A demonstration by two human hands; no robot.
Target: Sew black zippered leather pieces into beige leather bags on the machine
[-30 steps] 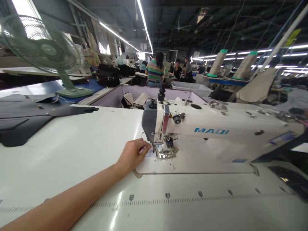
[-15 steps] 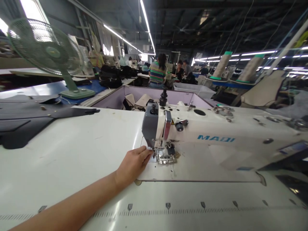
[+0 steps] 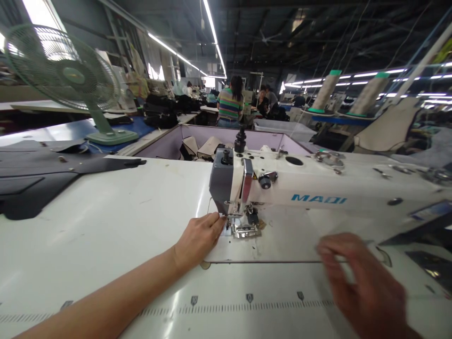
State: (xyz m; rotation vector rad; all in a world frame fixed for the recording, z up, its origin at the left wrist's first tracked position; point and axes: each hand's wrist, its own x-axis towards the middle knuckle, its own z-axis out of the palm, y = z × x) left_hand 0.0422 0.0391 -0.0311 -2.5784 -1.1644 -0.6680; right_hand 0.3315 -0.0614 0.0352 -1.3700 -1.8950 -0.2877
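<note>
My left hand [image 3: 200, 238] is at the needle area of a white sewing machine [image 3: 318, 188], its fingers pressed together beside the metal presser foot [image 3: 246, 230]. What those fingertips hold, if anything, is hidden; a small pale piece shows right beside them. Over the table's right part, my right hand [image 3: 360, 282] is blurred by motion. Its thumb and forefinger curve toward each other near the machine bed's front edge, and whether they touch or hold anything is unclear.
Dark fabric pieces [image 3: 35, 174] lie on the white table [image 3: 106, 226] at left. Behind stand a green fan [image 3: 72, 75] and a lilac-walled bin [image 3: 151, 145] with pale pieces inside. Thread cones [image 3: 325, 92] stand at back right. Several people are farther back.
My right hand has come into view at the lower right. My left hand stays by the presser foot, nearly unmoved. The view has shifted slightly.
</note>
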